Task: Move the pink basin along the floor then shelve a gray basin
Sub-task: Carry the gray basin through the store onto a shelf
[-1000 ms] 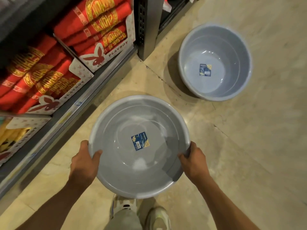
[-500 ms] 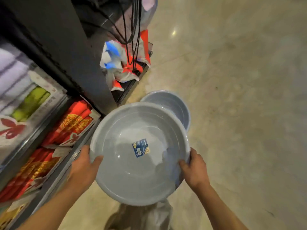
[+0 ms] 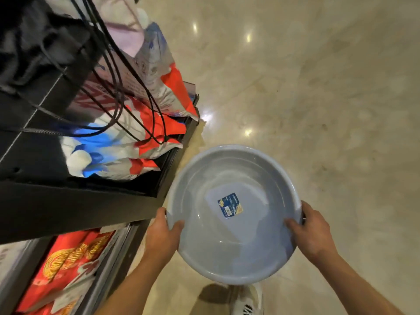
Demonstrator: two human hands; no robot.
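Polished beige floor (image 3: 306, 92) fills the right of the frame; a dark shelving unit (image 3: 68, 201) crowds the left. Centre-low, the gray basin (image 3: 231, 237) is held off the floor, the left hand (image 3: 162, 235) and right hand (image 3: 312, 233) each clamped over opposite rims, thumbs inside. To shelve it well, I would keep it level and clear the shelf edge and hanging black cords (image 3: 118, 71) at upper left.
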